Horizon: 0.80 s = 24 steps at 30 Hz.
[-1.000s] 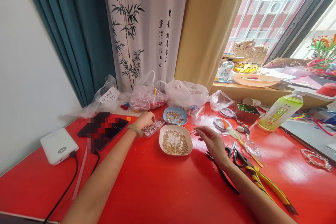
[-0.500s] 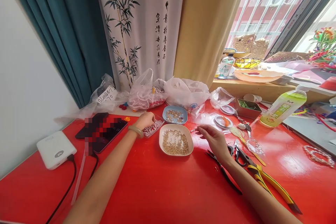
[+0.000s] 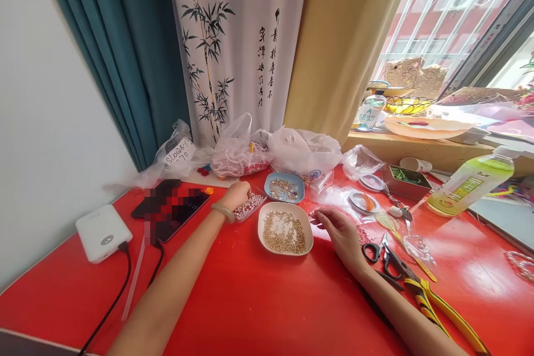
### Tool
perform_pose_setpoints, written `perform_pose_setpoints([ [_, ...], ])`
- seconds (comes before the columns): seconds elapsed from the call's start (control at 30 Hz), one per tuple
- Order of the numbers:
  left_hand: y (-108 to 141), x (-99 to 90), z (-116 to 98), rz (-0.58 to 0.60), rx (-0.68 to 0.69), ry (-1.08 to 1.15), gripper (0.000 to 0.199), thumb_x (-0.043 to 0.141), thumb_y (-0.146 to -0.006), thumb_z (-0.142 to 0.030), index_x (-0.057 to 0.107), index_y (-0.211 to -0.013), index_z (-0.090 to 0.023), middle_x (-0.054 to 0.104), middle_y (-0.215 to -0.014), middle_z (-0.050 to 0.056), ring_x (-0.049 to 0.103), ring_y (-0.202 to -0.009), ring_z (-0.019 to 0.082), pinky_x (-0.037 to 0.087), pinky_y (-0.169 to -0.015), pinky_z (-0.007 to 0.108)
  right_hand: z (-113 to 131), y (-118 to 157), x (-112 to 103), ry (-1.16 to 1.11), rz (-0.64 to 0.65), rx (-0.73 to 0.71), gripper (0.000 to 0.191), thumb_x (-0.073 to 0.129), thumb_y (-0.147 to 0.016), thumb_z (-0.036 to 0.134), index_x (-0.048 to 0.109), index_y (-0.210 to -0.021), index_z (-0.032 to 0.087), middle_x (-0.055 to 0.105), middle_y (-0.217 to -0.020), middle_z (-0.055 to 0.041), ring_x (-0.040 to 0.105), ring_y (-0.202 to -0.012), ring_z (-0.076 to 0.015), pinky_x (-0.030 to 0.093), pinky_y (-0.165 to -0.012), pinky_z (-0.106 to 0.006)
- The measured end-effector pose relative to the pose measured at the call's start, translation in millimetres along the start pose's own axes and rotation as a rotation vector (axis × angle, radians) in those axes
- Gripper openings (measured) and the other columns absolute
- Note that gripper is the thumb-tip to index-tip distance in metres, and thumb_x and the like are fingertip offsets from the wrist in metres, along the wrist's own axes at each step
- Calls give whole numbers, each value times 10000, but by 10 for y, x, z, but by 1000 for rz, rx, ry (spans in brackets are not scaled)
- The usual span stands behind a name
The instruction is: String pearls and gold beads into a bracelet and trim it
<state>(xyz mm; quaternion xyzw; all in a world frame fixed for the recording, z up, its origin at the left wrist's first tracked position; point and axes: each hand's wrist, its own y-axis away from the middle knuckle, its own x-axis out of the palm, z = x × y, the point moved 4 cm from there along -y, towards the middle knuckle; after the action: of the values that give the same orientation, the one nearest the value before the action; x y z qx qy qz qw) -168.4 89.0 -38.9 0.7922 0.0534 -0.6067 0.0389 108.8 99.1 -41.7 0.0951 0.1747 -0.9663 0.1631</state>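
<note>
Where pearls (image 3: 253, 200) lie, left hand (image 3: 236, 196) touches.

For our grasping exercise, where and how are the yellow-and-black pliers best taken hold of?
Grip the pliers around both handles, probably from above: these lie spread on the table, pointing toward the person, with the head beside the scissors.

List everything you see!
Bowl: one, cream, middle
Beads: many, gold, in bowl
Dish: one, blue, behind bowl
Tray: one, clear, left of dish
Phone: one, black, left
Power bank: one, white, far left
Plastic bags: several, whitish, back
Scissors: one, black, right
Pliers: one, yellow-black, front right
Drink bottle: one, green, right
Curtains: three, teal, white, tan, back
Window: one, grey, back right
Table: one, red, underneath
Left hand: one, at tray
Right hand: one, right of bowl
</note>
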Motion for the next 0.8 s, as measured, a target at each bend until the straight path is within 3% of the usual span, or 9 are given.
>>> perform_pose_setpoints([
  [0.47, -57, 26, 26, 20, -9, -30, 134, 559, -630, -99, 643, -723, -147, 661, -797, 72, 579, -783, 182, 396, -684, 251, 2, 18, -8, 3, -4, 0, 253, 471, -798, 417, 543, -834, 178, 635, -858, -74, 628, -711, -176, 505, -640, -312],
  [0.8, -21, 9, -33, 5, -59, -17, 97, 545, -654, -115, 624, -706, -138, 645, -779, 90, 574, -789, 194, 385, -692, 256, 52, 47, -18, 32, 28, 28, 252, 462, -800, 415, 549, -829, 180, 627, -815, -65, 623, -706, -176, 506, -636, -311],
])
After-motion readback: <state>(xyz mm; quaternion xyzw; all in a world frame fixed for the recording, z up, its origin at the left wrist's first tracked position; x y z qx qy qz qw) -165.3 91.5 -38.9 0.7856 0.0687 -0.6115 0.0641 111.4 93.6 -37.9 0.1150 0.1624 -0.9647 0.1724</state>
